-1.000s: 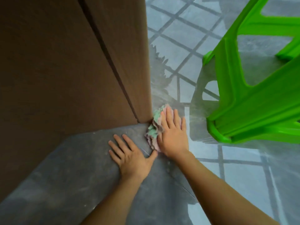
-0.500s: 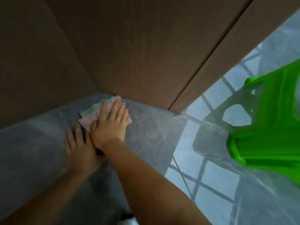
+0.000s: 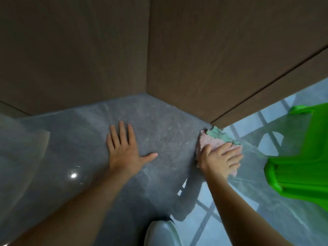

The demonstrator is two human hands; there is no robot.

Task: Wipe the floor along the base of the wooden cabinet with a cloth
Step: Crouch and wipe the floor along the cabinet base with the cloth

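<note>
Grey polished floor (image 3: 159, 139) fills the lower half of our view, and the brown wooden cabinet (image 3: 195, 59) rises above it, its panels meeting in an inside corner at the floor line. We have our left hand (image 3: 124, 151) laid flat on the floor, palm down, fingers straight and spread with the thumb pointing right; it has hold of nothing. Our right hand (image 3: 220, 158) presses down on the cloth (image 3: 211, 142), fingers stretched out together across its top and pointing right, not curled around it. That cloth is pink with a mint-green edge, bunched on the floor right at the outer corner of the cabinet base, its green end touching the foot of the panel. Just right of the cloth stands a bright green plastic stool (image 3: 301, 166), near our right hand but apart from it. Window light reflects in pale squares on the floor between them. At the bottom edge we see a pale rounded shape (image 3: 161, 233) that we cannot identify.
</note>
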